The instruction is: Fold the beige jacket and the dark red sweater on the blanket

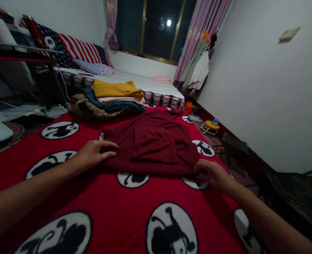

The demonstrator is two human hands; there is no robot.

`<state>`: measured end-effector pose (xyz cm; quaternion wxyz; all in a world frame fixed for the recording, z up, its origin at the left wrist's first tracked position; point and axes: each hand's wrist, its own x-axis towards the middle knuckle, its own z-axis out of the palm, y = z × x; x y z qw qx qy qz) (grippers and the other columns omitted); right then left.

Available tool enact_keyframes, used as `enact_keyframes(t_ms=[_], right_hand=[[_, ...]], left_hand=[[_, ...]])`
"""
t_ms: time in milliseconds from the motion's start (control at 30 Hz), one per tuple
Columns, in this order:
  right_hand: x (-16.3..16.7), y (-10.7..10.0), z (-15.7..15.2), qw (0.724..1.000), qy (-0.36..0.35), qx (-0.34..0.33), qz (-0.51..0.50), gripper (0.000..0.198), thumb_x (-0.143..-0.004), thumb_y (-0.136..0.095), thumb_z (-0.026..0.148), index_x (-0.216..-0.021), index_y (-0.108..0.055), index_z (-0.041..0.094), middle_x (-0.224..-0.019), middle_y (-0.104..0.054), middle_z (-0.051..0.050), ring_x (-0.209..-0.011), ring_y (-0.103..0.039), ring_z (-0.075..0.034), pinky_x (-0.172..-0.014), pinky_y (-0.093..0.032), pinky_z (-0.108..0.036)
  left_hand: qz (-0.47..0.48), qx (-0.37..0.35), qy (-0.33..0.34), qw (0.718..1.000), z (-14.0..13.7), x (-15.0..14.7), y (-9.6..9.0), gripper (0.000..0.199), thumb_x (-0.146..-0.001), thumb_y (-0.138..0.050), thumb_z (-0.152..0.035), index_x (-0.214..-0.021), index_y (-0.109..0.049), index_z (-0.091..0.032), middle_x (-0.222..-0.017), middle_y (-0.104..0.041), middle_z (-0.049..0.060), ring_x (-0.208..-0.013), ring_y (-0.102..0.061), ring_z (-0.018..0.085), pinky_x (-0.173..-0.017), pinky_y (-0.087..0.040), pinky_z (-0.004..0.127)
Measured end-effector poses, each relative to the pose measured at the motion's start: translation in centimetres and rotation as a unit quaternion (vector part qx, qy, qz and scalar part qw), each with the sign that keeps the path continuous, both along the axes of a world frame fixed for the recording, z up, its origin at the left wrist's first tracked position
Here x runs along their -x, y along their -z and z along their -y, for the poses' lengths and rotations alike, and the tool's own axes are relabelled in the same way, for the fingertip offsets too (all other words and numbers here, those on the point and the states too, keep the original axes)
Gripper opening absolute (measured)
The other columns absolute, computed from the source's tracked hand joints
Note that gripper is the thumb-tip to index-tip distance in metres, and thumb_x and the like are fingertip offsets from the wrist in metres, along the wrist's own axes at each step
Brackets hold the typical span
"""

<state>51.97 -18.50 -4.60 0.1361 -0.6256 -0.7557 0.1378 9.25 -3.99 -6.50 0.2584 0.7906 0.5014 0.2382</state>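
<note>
A dark red sweatshirt [153,144] lies spread on the red blanket [113,211], with a large pouch-like pocket on its upper face and its hem towards me. My left hand [96,153] is at its left edge, thumb and fingers apart, the fingertips touching the cloth. At the near right corner of the hem, my right hand [211,173] has its fingers curled onto the fabric, pinching it. Wrinkles run across the pocket and the far part of the garment.
Folded clothes [116,97] are stacked beyond the sweatshirt to the left, beside a brown patterned cloth [92,109]. A white-topped bed [135,81] stands under the window. A desk [21,56] is at left; a yellow stool [211,125] and a folding stool [234,144] are at right.
</note>
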Motion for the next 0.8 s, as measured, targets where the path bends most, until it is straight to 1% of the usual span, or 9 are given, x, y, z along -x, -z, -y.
enact_keyframes(t_ms=[133, 233, 300, 400, 467, 533, 633, 700, 800], right_hand=[[-1.3, -1.9, 0.4, 0.999, -0.009, 0.003, -0.035, 0.002, -0.074, -0.058, 0.020, -0.076, -0.058, 0.021, -0.079, -0.062, -0.003, -0.075, -0.057, -0.018, -0.070, -0.044, -0.029], [-1.4, -2.8, 1.4, 0.998, -0.024, 0.058, -0.027, 0.005, -0.075, -0.057, 0.018, -0.077, -0.058, 0.022, -0.079, -0.062, -0.002, -0.074, -0.057, -0.018, -0.070, -0.046, -0.029], [-0.8, -2.8, 2.0, 0.995, -0.031, 0.091, 0.009, 0.011, -0.073, -0.053, 0.013, -0.076, -0.058, 0.022, -0.081, -0.063, -0.003, -0.075, -0.059, -0.018, -0.070, -0.046, -0.030], [0.3, -2.5, 2.6, 0.994, -0.053, 0.062, 0.077, 0.023, -0.068, -0.053, 0.010, -0.085, -0.064, 0.023, -0.108, -0.064, -0.008, -0.097, -0.060, -0.023, -0.083, -0.048, -0.035], [0.7, -1.9, 2.6, 0.992, -0.070, 0.020, 0.099, 0.049, -0.064, -0.055, 0.009, -0.110, -0.063, 0.025, -0.137, -0.051, -0.008, -0.121, -0.051, -0.027, -0.098, -0.043, -0.040], [0.8, -0.8, 2.3, 0.990, -0.080, -0.002, 0.112, 0.074, -0.062, -0.054, 0.007, -0.133, -0.051, 0.027, -0.152, -0.036, -0.007, -0.133, -0.041, -0.026, -0.107, -0.038, -0.041], [0.8, 1.1, 0.9, 0.985, -0.080, -0.030, 0.149, 0.083, -0.061, -0.048, 0.000, -0.140, -0.045, 0.025, -0.150, -0.041, -0.006, -0.132, -0.044, -0.023, -0.107, -0.040, -0.040], [0.7, 1.8, -0.3, 0.979, -0.077, -0.055, 0.179, 0.081, -0.061, -0.045, -0.002, -0.136, -0.051, 0.025, -0.144, -0.049, -0.004, -0.126, -0.051, -0.022, -0.102, -0.045, -0.038], [0.6, 1.3, -1.6, 0.974, -0.084, -0.087, 0.192, 0.069, -0.064, -0.043, -0.003, -0.124, -0.062, 0.026, -0.129, -0.063, -0.003, -0.112, -0.061, -0.020, -0.093, -0.050, -0.035]], left_hand=[[0.002, 0.017, -0.006, 1.000, 0.4, 0.5, -1.4, 0.048, -0.064, -0.064, -0.059, -0.097, -0.076, -0.025, -0.101, -0.075, 0.004, -0.097, -0.066, 0.028, -0.090, -0.049, 0.034], [-0.039, 0.072, 0.054, 0.995, 1.0, 0.9, -1.9, 0.039, -0.066, -0.063, -0.054, -0.088, -0.077, -0.025, -0.091, -0.076, 0.003, -0.087, -0.067, 0.027, -0.080, -0.051, 0.033], [-0.082, 0.077, 0.087, 0.990, 1.6, 1.0, -2.0, 0.034, -0.069, -0.061, -0.051, -0.083, -0.077, -0.025, -0.083, -0.075, 0.004, -0.081, -0.067, 0.026, -0.075, -0.052, 0.032], [-0.140, -0.005, 0.116, 0.983, 3.1, 1.1, -2.3, 0.031, -0.073, -0.060, -0.050, -0.080, -0.075, -0.025, -0.095, -0.071, 0.007, -0.088, -0.065, 0.027, -0.080, -0.051, 0.034], [-0.163, -0.060, 0.154, 0.973, 4.2, 1.2, -2.5, 0.033, -0.070, -0.067, -0.047, -0.094, -0.074, -0.027, -0.121, -0.063, 0.008, -0.105, -0.061, 0.030, -0.090, -0.049, 0.036], [-0.173, -0.094, 0.201, 0.960, 5.2, 1.3, -2.4, 0.048, -0.069, -0.069, -0.035, -0.117, -0.066, -0.030, -0.138, -0.052, 0.006, -0.118, -0.055, 0.029, -0.098, -0.046, 0.037], [-0.197, -0.128, 0.233, 0.943, 5.6, 1.1, -1.8, 0.056, -0.074, -0.052, -0.010, -0.127, -0.059, -0.027, -0.133, -0.056, 0.006, -0.117, -0.055, 0.023, -0.099, -0.045, 0.034], [-0.220, -0.155, 0.226, 0.936, 5.1, 0.7, -1.4, 0.057, -0.072, -0.042, 0.000, -0.118, -0.064, -0.026, -0.124, -0.062, 0.005, -0.111, -0.058, 0.021, -0.094, -0.047, 0.032], [-0.231, -0.171, 0.218, 0.933, 3.6, 0.4, -1.7, 0.054, -0.069, -0.040, 0.004, -0.103, -0.070, -0.026, -0.110, -0.068, 0.002, -0.099, -0.062, 0.019, -0.086, -0.048, 0.028]])
